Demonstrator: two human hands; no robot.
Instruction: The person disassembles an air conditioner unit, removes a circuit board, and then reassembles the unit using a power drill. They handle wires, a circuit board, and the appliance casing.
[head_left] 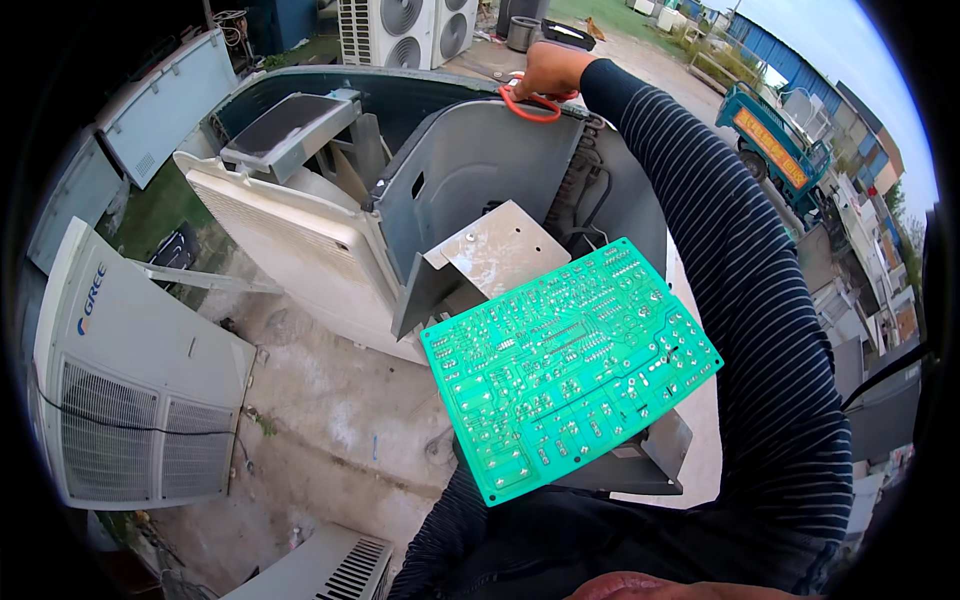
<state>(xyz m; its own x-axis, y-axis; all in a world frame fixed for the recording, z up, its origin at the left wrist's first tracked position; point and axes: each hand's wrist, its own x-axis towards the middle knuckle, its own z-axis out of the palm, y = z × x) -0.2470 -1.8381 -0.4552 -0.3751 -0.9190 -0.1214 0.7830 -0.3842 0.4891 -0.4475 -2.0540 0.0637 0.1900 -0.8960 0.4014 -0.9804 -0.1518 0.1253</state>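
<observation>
My right hand [553, 70] is at the far rim of a grey casing. Its fingers are closed on a tool with red loop handles [530, 106], which looks like scissors; the blades cannot be made out. A green circuit board [570, 365] fills the middle of the view, tilted, its soldered side up. Bent sheet-metal pieces show past its edges, a dusty plate [500, 245] behind it and a grey bracket [665, 450] at its near right. My left sleeve [450, 525] runs up under the board, and the board hides my left hand.
Open air-conditioner casings [480, 150] with coiled pipes stand just beyond the board. A white grilled panel [150, 390] leans at left, and a vented cover [320, 570] lies at the near edge. Farther off are outdoor units [400, 30] and a green cargo vehicle [775, 140].
</observation>
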